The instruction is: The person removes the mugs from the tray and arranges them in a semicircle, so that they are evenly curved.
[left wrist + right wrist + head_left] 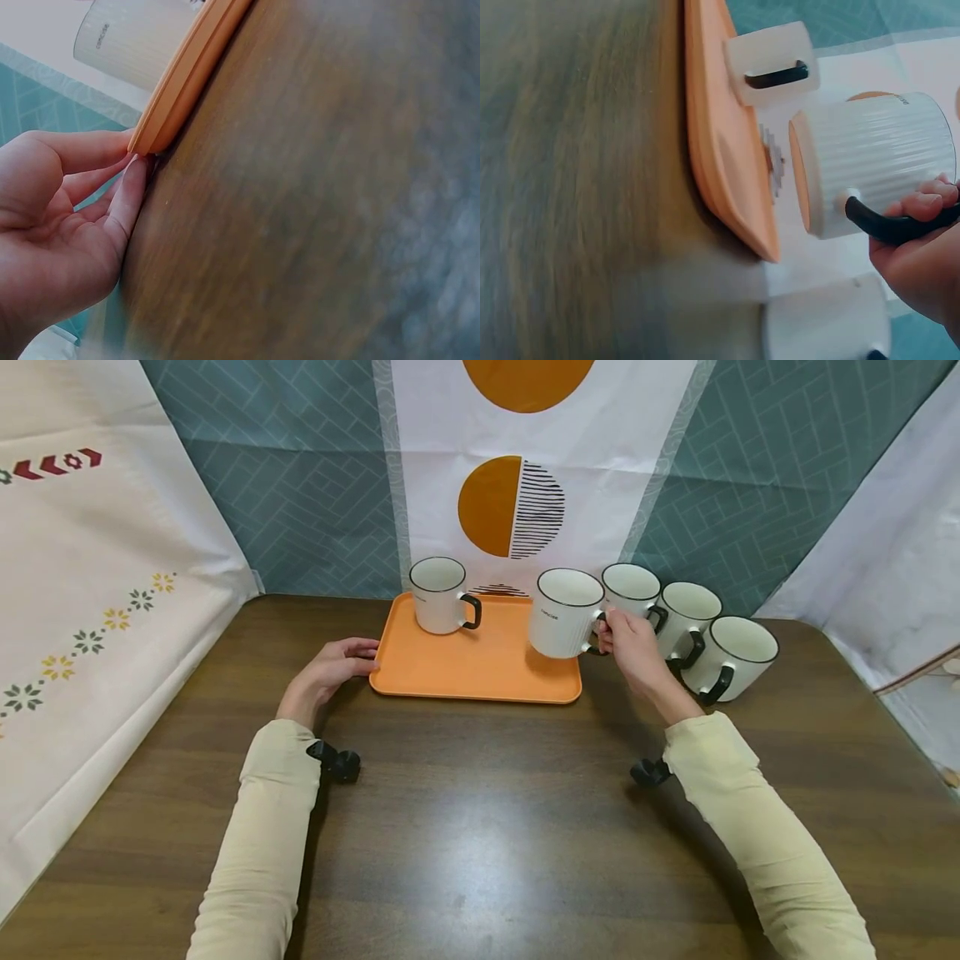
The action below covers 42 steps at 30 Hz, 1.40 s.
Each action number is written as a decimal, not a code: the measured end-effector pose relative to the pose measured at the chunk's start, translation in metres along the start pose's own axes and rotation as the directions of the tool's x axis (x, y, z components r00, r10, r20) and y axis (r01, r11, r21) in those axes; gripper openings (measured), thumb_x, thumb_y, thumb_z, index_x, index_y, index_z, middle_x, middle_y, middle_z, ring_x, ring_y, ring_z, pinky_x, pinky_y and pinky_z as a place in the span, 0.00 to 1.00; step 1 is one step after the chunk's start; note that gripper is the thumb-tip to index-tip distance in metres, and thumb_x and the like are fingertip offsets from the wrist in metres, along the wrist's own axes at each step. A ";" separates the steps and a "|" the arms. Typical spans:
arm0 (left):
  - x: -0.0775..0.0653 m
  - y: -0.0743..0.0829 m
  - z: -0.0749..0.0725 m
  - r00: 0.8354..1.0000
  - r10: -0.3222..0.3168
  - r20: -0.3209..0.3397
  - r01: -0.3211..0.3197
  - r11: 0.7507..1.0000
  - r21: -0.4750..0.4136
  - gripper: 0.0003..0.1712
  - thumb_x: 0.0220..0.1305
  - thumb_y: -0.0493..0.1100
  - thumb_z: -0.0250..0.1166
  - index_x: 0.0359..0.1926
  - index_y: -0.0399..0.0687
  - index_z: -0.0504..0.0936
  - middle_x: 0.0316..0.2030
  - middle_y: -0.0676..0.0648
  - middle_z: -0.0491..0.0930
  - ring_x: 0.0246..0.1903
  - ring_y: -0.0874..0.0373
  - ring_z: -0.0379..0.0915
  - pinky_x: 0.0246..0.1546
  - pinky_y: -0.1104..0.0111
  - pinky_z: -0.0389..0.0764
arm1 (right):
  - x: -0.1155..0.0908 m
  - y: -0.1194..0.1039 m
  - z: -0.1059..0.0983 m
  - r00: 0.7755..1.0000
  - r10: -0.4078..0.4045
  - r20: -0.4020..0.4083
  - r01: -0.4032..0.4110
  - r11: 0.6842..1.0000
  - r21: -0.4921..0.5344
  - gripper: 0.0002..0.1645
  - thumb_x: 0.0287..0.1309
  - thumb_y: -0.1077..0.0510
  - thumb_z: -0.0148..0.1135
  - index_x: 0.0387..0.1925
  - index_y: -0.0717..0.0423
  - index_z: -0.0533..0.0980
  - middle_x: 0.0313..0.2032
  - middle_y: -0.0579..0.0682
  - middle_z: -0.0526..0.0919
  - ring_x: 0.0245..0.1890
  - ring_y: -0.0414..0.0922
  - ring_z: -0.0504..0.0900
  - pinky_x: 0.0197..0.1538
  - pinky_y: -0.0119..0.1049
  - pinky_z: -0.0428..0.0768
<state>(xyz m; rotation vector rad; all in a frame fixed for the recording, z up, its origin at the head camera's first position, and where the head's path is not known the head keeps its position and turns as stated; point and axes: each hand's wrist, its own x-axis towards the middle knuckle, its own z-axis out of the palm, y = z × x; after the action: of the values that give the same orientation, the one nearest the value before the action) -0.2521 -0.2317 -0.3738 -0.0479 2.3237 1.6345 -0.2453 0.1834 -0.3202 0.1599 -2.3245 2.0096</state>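
My right hand [633, 647] grips the black handle of a white ribbed mug [564, 618] with a dark rim. That mug hangs upright over the right part of an orange tray [480, 677], and the right wrist view shows a gap beneath its base. On the tray's left part stands another white mug [435, 597], its black handle turned right. At the tray's left edge my left hand [333, 672] pinches the rim [161, 124] between thumb and fingers, with some fingertips hidden below it.
Three more white mugs stand on the wooden table [465, 810] right of the tray: one at the back [630, 581], one in the middle [686, 610] and one nearest me [735, 656]. A patterned cloth [300, 485] hangs behind; white cloth borders both sides.
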 end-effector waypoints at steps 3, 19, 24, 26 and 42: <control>-0.001 -0.001 -0.001 1.000 0.003 0.001 -0.003 1.000 0.005 0.31 0.68 0.33 0.57 0.69 0.31 0.59 0.63 0.33 0.64 0.49 0.57 0.69 0.56 0.65 0.71 | -0.008 -0.007 -0.009 0.999 -0.036 -0.013 0.036 0.999 0.029 0.21 0.74 0.55 0.39 0.27 0.65 0.65 0.26 0.48 0.66 0.25 0.39 0.64 0.33 0.29 0.68; -0.003 -0.003 -0.003 1.000 -0.020 -0.010 0.020 1.000 0.000 0.30 0.68 0.31 0.56 0.69 0.32 0.60 0.63 0.33 0.65 0.54 0.50 0.66 0.58 0.63 0.69 | -0.041 -0.028 -0.073 0.992 -0.126 0.013 0.120 0.968 0.221 0.20 0.73 0.60 0.37 0.23 0.61 0.63 0.19 0.47 0.61 0.23 0.42 0.61 0.32 0.30 0.66; -0.005 -0.003 -0.003 1.000 -0.023 -0.003 0.023 1.000 -0.010 0.31 0.69 0.32 0.56 0.70 0.33 0.59 0.63 0.34 0.64 0.54 0.50 0.66 0.60 0.61 0.68 | -0.052 -0.032 -0.095 0.989 -0.145 -0.012 0.141 0.935 0.325 0.22 0.74 0.58 0.42 0.22 0.63 0.64 0.18 0.49 0.59 0.23 0.43 0.61 0.31 0.30 0.67; -0.006 -0.003 -0.003 1.000 -0.022 0.001 0.022 1.000 -0.011 0.31 0.69 0.33 0.56 0.70 0.33 0.59 0.64 0.34 0.64 0.54 0.50 0.66 0.61 0.60 0.67 | -0.055 -0.033 -0.103 0.988 -0.153 -0.029 0.152 0.914 0.376 0.22 0.73 0.59 0.44 0.21 0.64 0.65 0.17 0.50 0.59 0.21 0.43 0.60 0.30 0.30 0.67; -0.002 0.003 -0.001 0.999 -0.032 0.003 0.032 0.999 -0.022 0.31 0.68 0.33 0.57 0.70 0.34 0.60 0.64 0.34 0.64 0.58 0.46 0.64 0.63 0.57 0.64 | -0.090 -0.012 -0.181 0.957 -0.272 0.104 0.194 0.862 0.468 0.19 0.76 0.61 0.35 0.27 0.65 0.60 0.23 0.52 0.54 0.23 0.46 0.50 0.30 0.35 0.55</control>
<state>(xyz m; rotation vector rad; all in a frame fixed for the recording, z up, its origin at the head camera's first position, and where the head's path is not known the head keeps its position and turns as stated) -0.2512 -0.2317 -0.3708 -0.0870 2.2916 1.6442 -0.1583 0.3644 -0.2922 0.6251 -1.7521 2.4442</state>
